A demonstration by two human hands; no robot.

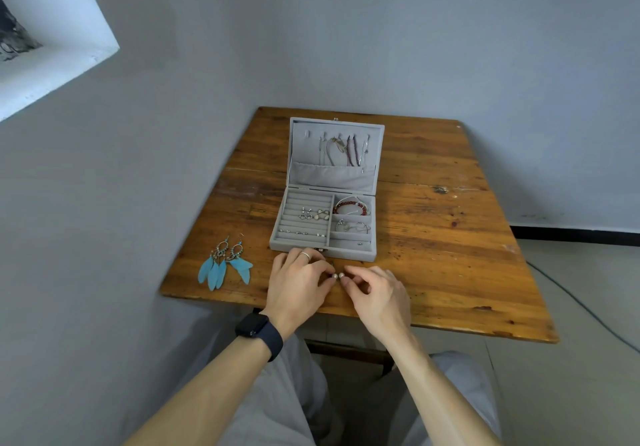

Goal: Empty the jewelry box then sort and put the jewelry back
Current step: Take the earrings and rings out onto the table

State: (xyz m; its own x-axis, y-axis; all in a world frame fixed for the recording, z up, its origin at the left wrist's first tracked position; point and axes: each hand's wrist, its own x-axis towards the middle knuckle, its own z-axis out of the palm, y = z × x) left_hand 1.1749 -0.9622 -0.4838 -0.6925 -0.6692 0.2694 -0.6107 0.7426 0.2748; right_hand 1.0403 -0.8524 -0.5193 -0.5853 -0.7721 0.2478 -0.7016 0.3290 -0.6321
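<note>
Head view showed both hands meeting just in front of the open jewelry box [353, 254], over the near part of the wooden table [450, 255]. The left hand [298, 283] pinched a pearl stud [334, 276] at its fingertips, and the right hand [374, 290] pinched a second pearl stud [341, 275]. The two beads sat almost touching between the hands. Whether they rested on the wood or hung just above it could not be told.

Beyond the fingertips the box was far from empty. It held rows of small studs, a red bead bracelet [349, 208] and chains hanging in the lid. Well out past the left hand lay the blue feather earrings [225, 262], already on the table.

The step in hand looked like laying the studs down as a pair. Doing it well called for a light pinch. The studs belonged side by side, out toward the feathers on the left hand's side. Laid with posts flat, the round beads would be less likely to roll off the near edge.
</note>
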